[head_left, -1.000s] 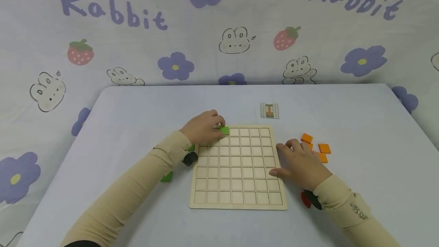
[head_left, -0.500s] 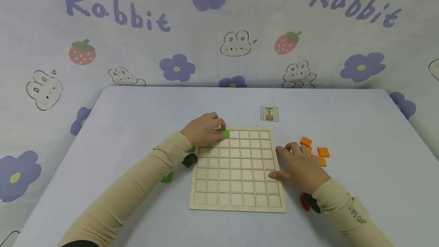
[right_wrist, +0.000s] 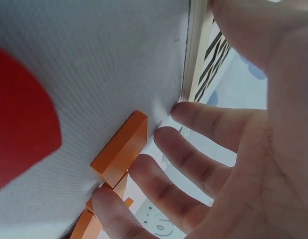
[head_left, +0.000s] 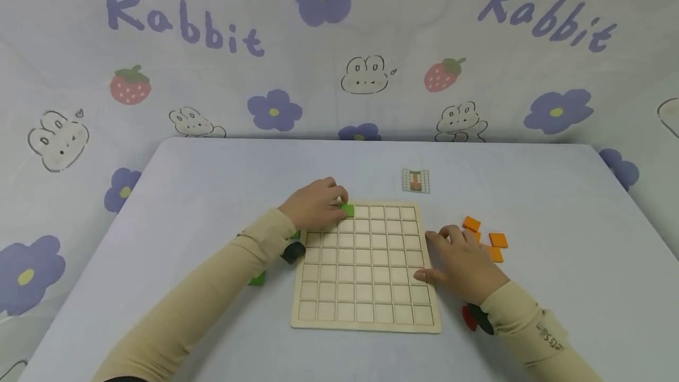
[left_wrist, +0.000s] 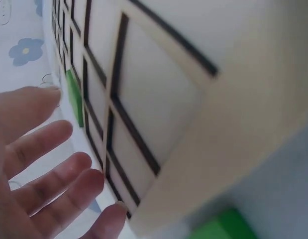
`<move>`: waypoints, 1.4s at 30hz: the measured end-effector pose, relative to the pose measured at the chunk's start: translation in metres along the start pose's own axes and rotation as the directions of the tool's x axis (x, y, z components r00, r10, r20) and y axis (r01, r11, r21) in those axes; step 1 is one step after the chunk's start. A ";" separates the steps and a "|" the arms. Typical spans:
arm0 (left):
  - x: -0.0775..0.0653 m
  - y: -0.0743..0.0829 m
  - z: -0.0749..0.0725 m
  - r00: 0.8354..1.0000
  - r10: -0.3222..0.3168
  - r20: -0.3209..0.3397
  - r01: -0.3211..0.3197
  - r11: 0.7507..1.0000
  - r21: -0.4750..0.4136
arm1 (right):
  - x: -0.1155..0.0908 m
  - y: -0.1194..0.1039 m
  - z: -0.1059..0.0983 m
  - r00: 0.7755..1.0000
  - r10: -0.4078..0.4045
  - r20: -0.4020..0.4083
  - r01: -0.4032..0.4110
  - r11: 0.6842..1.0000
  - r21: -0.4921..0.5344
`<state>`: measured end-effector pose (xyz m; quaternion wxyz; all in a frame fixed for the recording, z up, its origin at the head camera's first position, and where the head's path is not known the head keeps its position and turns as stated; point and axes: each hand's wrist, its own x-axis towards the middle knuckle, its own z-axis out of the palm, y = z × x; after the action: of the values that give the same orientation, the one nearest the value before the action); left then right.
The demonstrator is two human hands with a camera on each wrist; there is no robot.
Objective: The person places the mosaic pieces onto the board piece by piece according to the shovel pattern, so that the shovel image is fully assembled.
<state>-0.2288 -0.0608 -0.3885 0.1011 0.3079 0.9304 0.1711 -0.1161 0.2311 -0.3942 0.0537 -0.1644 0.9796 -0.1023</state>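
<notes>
A square wooden grid board (head_left: 366,258) lies mid-table. One green tile (head_left: 348,210) sits in a far-row cell of it, standing out bright in the left wrist view. My left hand (head_left: 315,204) reaches over the board's far left corner, thumb and fingers spread right at that tile. In the left wrist view, nothing shows between the fingers. At the board's right side rests my right hand (head_left: 465,264), its thumb over the rim and its loosely bent fingers along the edge. Several orange tiles (head_left: 498,240) lie just beyond those fingers, partly hidden by the hand.
More green tiles (head_left: 257,278) lie left of the board, partly under the left forearm. A red piece (head_left: 469,317) shows beside the right wrist. Behind the board is a small card (head_left: 415,180) with a grid picture. A patterned cloth (head_left: 318,46) hangs behind the table.
The head view has tilted up a little, so everything sits slightly lower in it. Both hands and the green tile keep their places on the board.
</notes>
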 end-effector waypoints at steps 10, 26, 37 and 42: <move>-0.048 -0.011 -0.017 0.990 0.016 -0.137 -0.021 0.999 -0.038 | 0.002 -0.002 -0.002 1.000 -0.010 0.016 0.010 1.000 -0.027; -0.140 -0.032 -0.007 0.980 -0.069 -0.187 0.070 0.998 0.001 | 0.000 -0.003 -0.002 0.999 -0.045 0.021 0.046 0.998 -0.043; -0.153 -0.032 0.009 0.945 -0.236 -0.226 0.239 0.971 -0.011 | -0.001 0.003 0.001 0.998 -0.064 0.001 0.064 0.996 -0.055; -0.158 -0.030 0.014 0.939 -0.243 -0.244 0.253 0.967 0.010 | 0.000 0.001 0.006 0.997 -0.072 -0.003 0.072 0.996 -0.047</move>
<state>-0.1161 -0.1764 -0.3994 0.0020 0.1672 0.9705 0.1739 -0.1153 0.2306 -0.4003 0.0439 -0.2008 0.9753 -0.0814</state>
